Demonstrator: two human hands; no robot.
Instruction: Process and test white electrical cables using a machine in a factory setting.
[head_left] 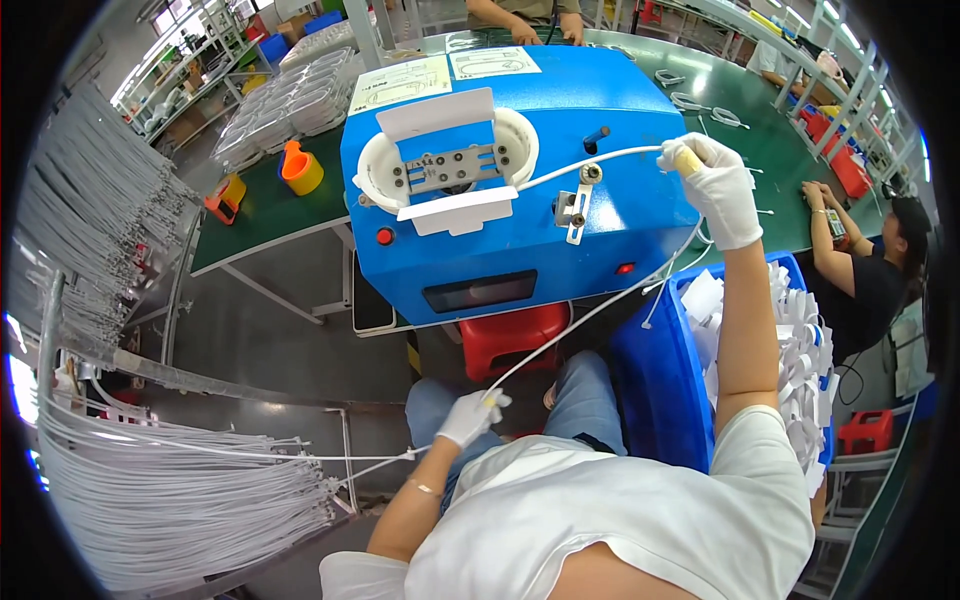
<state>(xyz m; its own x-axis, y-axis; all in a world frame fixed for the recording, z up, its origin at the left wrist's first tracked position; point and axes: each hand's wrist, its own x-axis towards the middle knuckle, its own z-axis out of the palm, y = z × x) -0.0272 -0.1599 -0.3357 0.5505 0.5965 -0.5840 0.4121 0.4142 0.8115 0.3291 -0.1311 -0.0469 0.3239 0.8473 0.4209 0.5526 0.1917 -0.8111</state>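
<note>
A long white cable (pixel 590 161) runs from the white winding head (pixel 450 172) on top of a blue machine (pixel 610 100) to my right hand. My right hand (pixel 715 190), in a white glove with yellowish fingertips, is closed on it beyond the machine's right side. From there the cable slants down to my left hand (pixel 468 420), gloved too and closed on it above my lap. Further left, white strands lead from near my left wrist to a rack of hanging white cables (pixel 190 500). Two white flaps stand out from the winding head, one behind and one in front.
A blue bin (pixel 645 370) full of white paper pieces stands by my right arm. On the green table (pixel 270 215) sits an orange tape roll (pixel 301 172). Behind it are stacked clear trays (pixel 285 110). A red stool (pixel 515 338) is under the machine. Other people work behind and at right.
</note>
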